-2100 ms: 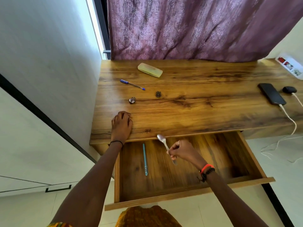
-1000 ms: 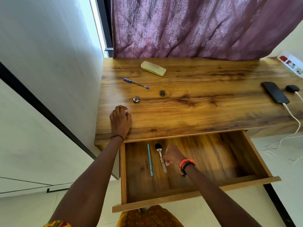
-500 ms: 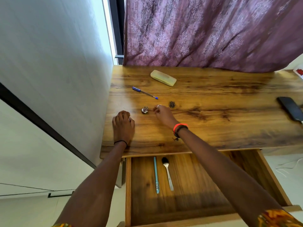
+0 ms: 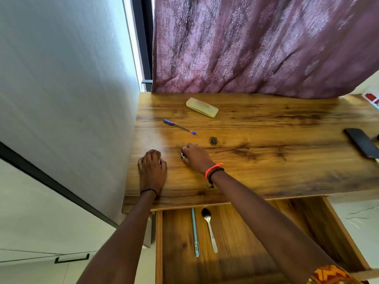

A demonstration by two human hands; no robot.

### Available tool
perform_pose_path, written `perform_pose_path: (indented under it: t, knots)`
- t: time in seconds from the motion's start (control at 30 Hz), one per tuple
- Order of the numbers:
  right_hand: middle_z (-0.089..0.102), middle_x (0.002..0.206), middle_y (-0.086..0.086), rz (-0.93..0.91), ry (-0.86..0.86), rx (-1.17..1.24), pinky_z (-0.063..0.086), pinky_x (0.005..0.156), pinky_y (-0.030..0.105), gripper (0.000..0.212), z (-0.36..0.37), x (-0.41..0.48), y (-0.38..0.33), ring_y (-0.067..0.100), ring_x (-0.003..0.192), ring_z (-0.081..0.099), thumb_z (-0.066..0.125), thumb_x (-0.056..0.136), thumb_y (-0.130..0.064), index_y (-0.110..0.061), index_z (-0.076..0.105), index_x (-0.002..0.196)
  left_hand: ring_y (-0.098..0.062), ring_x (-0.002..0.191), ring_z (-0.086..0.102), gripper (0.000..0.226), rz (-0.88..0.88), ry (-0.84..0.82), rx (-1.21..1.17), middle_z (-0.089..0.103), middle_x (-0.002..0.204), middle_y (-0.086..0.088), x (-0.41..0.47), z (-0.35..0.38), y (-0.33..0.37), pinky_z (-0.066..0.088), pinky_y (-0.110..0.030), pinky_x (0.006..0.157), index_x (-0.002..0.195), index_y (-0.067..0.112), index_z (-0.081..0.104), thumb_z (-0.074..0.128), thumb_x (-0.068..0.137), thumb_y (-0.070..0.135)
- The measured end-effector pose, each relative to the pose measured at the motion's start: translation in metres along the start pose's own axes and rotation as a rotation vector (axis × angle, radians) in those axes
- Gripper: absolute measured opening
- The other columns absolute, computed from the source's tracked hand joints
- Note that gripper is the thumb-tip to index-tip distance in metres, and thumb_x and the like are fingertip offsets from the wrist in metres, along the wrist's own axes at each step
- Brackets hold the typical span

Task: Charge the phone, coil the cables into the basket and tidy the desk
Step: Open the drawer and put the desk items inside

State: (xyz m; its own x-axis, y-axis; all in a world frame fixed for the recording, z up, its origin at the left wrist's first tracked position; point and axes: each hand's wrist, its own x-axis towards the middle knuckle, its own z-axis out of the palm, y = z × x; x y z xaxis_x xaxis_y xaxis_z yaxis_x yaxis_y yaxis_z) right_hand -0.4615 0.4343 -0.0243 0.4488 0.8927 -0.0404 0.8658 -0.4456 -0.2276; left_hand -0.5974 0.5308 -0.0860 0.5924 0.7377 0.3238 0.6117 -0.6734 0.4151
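My right hand [image 4: 195,156] lies on the wooden desk [image 4: 266,171], its fingers curled over a small silver metal object [image 4: 182,154] that is mostly hidden under them. My left hand [image 4: 152,170] rests on the desk near the left front corner, fingers curled under and holding nothing. The black phone [image 4: 363,143] lies at the desk's right edge, partly out of frame. The open drawer [image 4: 338,232] below the desk front holds a teal pen [image 4: 194,232] and a metal spoon [image 4: 209,228] side by side.
A blue pen [image 4: 179,127], a pale yellow case [image 4: 202,107] and a small dark round object [image 4: 213,140] lie on the desk. A purple curtain [image 4: 256,44] hangs behind. A wall [image 4: 61,78] closes the left side. White cable [image 4: 359,218] trails on the floor at right.
My right hand laid the spoon in the drawer, rose to the desk top and closed over the small silver object. The left hand stayed put. The view tilted down and left.
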Motion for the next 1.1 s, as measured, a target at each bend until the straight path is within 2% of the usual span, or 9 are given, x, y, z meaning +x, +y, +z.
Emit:
perform_pose_path:
  t: [0.13, 0.27, 0.37, 0.47, 0.6, 0.7, 0.8, 0.97, 1.1]
  knots:
    - [0.060, 0.103, 0.016, 0.096, -0.022, 0.164, 0.045, 0.076, 0.039, 0.018, -0.009, -0.022, 0.011, 0.030, 0.097, 0.056, 0.060, 0.086, -0.018, -0.004, 0.058, 0.098, -0.021, 0.109, 0.051, 0.020, 0.012, 0.007, -0.019, 0.054, 0.116, -0.005, 0.000, 0.001, -0.001, 0.035, -0.041, 0.103, 0.110, 0.016, 0.051, 0.048, 0.091, 0.021]
    - [0.063, 0.101, 0.015, 0.256, 0.009, 0.357, 0.049, 0.074, 0.039, 0.024, -0.016, -0.061, 0.024, 0.026, 0.090, 0.060, 0.064, 0.085, -0.017, -0.001, 0.058, 0.102, -0.024, 0.108, 0.052, 0.020, 0.031, 0.003, -0.022, 0.054, 0.116, -0.009, -0.002, 0.001, 0.000, 0.036, -0.042, 0.102, 0.110, 0.013, 0.051, 0.049, 0.091, 0.019]
    - [0.065, 0.100, 0.010, 0.390, -0.009, 0.447, 0.053, 0.075, 0.036, 0.028, -0.017, -0.090, 0.037, 0.022, 0.089, 0.062, 0.069, 0.082, -0.021, -0.006, 0.061, 0.104, -0.025, 0.108, 0.052, 0.022, 0.019, -0.002, -0.002, 0.054, 0.117, -0.010, -0.002, 0.002, 0.000, 0.037, -0.042, 0.102, 0.111, 0.012, 0.051, 0.048, 0.091, 0.019]
    - [0.068, 0.093, 0.009, 0.490, -0.091, 0.558, 0.055, 0.063, 0.030, 0.021, -0.019, -0.121, 0.047, 0.019, 0.073, 0.066, 0.071, 0.081, -0.021, -0.010, 0.060, 0.096, -0.027, 0.109, 0.053, 0.023, 0.008, -0.008, -0.004, 0.054, 0.118, -0.011, -0.002, 0.001, 0.001, 0.036, -0.043, 0.103, 0.112, 0.011, 0.052, 0.047, 0.092, 0.019]
    - [0.068, 0.083, 0.000, 0.526, -0.309, 0.595, 0.057, 0.060, 0.023, 0.023, -0.017, -0.166, 0.054, 0.012, 0.066, 0.068, 0.072, 0.080, -0.021, -0.015, 0.058, 0.097, -0.028, 0.109, 0.052, 0.023, 0.006, -0.009, -0.002, 0.053, 0.119, -0.012, -0.005, 0.003, 0.003, 0.037, -0.043, 0.103, 0.113, 0.010, 0.052, 0.046, 0.092, 0.018]
    - [0.066, 0.085, 0.001, 0.516, -0.411, 0.614, 0.056, 0.061, 0.023, 0.025, -0.002, -0.188, 0.059, 0.011, 0.067, 0.064, 0.073, 0.078, -0.016, -0.013, 0.058, 0.098, -0.028, 0.110, 0.052, 0.023, 0.002, -0.015, -0.007, 0.052, 0.121, -0.011, -0.006, 0.005, 0.003, 0.037, -0.044, 0.103, 0.113, 0.011, 0.052, 0.045, 0.092, 0.018]
    - [0.064, 0.087, 0.006, 0.550, -0.426, 0.585, 0.054, 0.060, 0.025, 0.024, 0.023, -0.200, 0.064, 0.019, 0.074, 0.064, 0.074, 0.076, -0.012, -0.010, 0.057, 0.095, -0.027, 0.108, 0.052, 0.023, 0.004, -0.027, 0.001, 0.051, 0.121, -0.009, -0.006, 0.006, 0.001, 0.038, -0.043, 0.102, 0.112, 0.013, 0.051, 0.045, 0.091, 0.019]
    - [0.067, 0.104, 0.007, 0.629, -0.313, 0.383, 0.053, 0.080, 0.031, 0.025, 0.065, -0.209, 0.071, 0.020, 0.095, 0.063, 0.071, 0.080, -0.021, -0.012, 0.060, 0.100, -0.026, 0.111, 0.050, 0.025, -0.004, -0.025, 0.003, 0.051, 0.123, -0.008, -0.007, 0.007, 0.000, 0.036, -0.043, 0.104, 0.114, 0.014, 0.051, 0.044, 0.091, 0.020]
    - [0.066, 0.108, 0.011, 0.698, -0.235, 0.393, 0.053, 0.075, 0.027, 0.029, 0.080, -0.210, 0.067, 0.023, 0.099, 0.064, 0.064, 0.086, -0.022, -0.005, 0.057, 0.109, -0.026, 0.112, 0.050, 0.025, 0.002, -0.016, -0.006, 0.050, 0.123, -0.009, -0.007, 0.008, -0.001, 0.035, -0.043, 0.104, 0.115, 0.014, 0.051, 0.045, 0.091, 0.020]
